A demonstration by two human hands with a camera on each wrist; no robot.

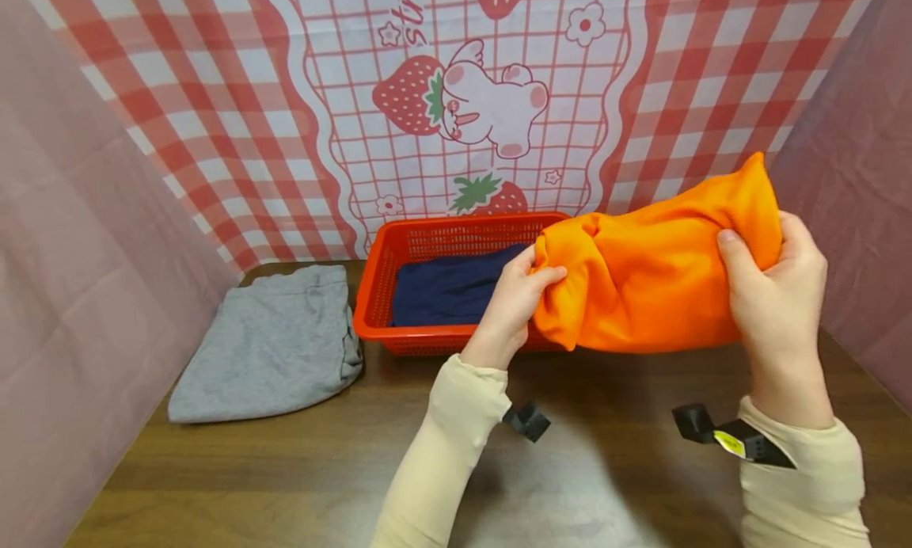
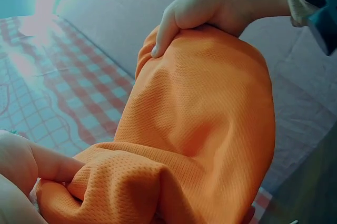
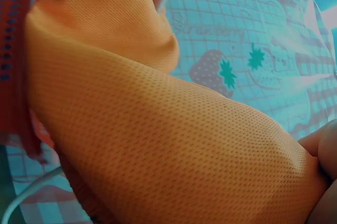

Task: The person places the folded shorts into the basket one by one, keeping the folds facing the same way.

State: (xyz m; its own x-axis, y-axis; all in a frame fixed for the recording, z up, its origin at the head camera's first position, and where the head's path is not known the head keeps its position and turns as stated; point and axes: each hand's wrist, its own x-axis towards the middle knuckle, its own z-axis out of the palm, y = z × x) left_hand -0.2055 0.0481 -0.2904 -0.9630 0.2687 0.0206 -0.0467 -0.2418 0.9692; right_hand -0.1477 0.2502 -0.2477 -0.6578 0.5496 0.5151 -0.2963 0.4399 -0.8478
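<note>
A folded orange mesh-knit cloth [image 1: 655, 279], its garment type unclear, is held up in the air between both hands. My left hand [image 1: 509, 298] pinches its left end, thumb on the near face. At the opposite end my right hand [image 1: 777, 294] grips the cloth with the thumb in front and the fingers hidden behind. In the left wrist view the cloth [image 2: 195, 113] hangs between the two hands, bunched near the left one. Behind the left hand stands a red plastic basket [image 1: 374, 294], partly covered by the cloth, with a folded navy cloth [image 1: 449, 291] lying inside.
A folded grey cloth [image 1: 278, 350] lies left of the basket on the brown wooden table [image 1: 285, 485]. A strawberry-print checked curtain [image 1: 235, 128] hangs behind, and pink fabric walls [image 1: 78, 255] close in both sides.
</note>
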